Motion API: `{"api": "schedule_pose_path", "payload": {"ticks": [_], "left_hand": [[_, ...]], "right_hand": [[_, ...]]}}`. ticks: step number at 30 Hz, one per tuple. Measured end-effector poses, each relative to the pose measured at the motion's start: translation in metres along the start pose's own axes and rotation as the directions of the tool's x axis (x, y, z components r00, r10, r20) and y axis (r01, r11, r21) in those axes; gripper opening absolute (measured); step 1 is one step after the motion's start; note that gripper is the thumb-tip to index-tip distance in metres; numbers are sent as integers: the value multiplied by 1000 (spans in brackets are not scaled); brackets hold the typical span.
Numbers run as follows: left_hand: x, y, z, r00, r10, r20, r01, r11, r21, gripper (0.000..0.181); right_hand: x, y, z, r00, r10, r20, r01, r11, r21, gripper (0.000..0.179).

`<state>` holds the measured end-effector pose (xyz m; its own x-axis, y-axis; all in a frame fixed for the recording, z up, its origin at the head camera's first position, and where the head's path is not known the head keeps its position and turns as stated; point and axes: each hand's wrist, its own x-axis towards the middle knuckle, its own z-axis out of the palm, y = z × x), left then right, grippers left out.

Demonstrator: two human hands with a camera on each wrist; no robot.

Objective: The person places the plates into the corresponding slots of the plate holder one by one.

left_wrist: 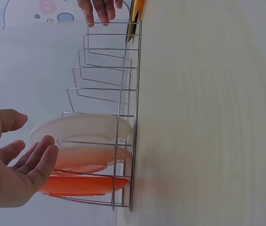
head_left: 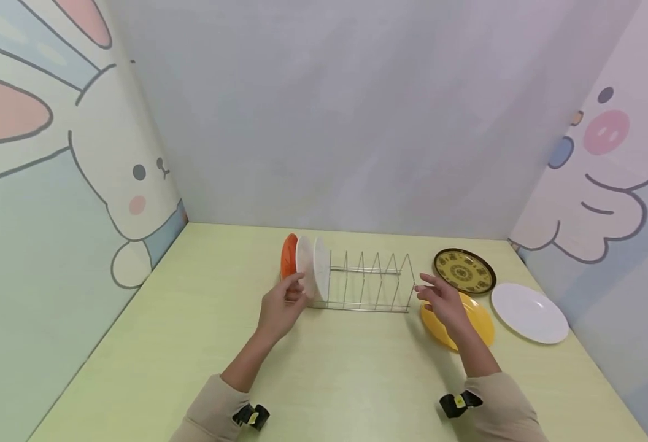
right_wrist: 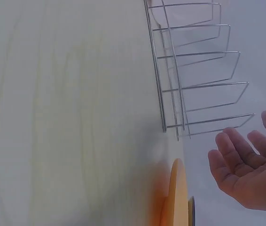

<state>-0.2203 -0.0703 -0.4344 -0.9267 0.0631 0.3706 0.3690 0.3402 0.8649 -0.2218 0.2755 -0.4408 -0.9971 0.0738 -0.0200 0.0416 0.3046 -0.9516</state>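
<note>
A metal wire plate rack (head_left: 380, 310) stands on the table. Upright in its left end are an orange plate (head_left: 288, 255) and two white plates, an inner one (head_left: 321, 267) and one (head_left: 303, 258) beside the orange. My left hand (head_left: 281, 310) is just in front of these plates, its fingers loosely bent and holding nothing; the left wrist view shows thumb and fingers apart. Beyond the rack's right end is my right hand (head_left: 447, 307), fingers relaxed and nothing in them, above a yellow plate (head_left: 478, 322). The right wrist view shows its fingertips close to the last wire divider.
Right of the rack, a dark-rimmed patterned plate (head_left: 464, 271) lies behind the yellow one. A white oval plate (head_left: 529, 312) lies farther right, near the side wall. The pale table (head_left: 346, 374) meets a grey back wall (head_left: 329, 123) and side walls with cartoon animals.
</note>
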Motion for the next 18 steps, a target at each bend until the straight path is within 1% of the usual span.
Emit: {"api": "schedule_pose_path", "payload": {"ticks": [2, 4, 8, 10, 14, 16, 18], "left_hand": [[0, -4, -5, 1000, 13, -8, -13, 1000, -8, 37], [0, -9, -10, 1000, 21, -24, -21, 1000, -13, 34], [1, -19, -18, 998, 27, -58, -29, 999, -46, 30], [3, -24, -22, 997, 17, -74, -22, 997, -73, 27], [7, -33, -28, 994, -41, -100, 30, 993, -110, 24], [11, -38, -31, 990, -80, -112, 67, 990, -122, 24], [15, -43, -33, 985, -128, -115, 111, 984, -142, 24]], "right_hand": [[-3, 3, -5, 999, -29, 18, 29, 999, -44, 48], [-6, 6, -10, 996, -68, 59, 74, 992, -102, 51], [-13, 11, -19, 978, -142, 155, 173, 962, -209, 53], [-16, 14, -22, 966, -174, 190, 218, 944, -247, 52], [-20, 19, -27, 942, -235, 241, 306, 897, -320, 50], [-21, 21, -29, 930, -263, 258, 345, 867, -359, 50], [-22, 23, -30, 923, -276, 267, 366, 844, -391, 51]]}}
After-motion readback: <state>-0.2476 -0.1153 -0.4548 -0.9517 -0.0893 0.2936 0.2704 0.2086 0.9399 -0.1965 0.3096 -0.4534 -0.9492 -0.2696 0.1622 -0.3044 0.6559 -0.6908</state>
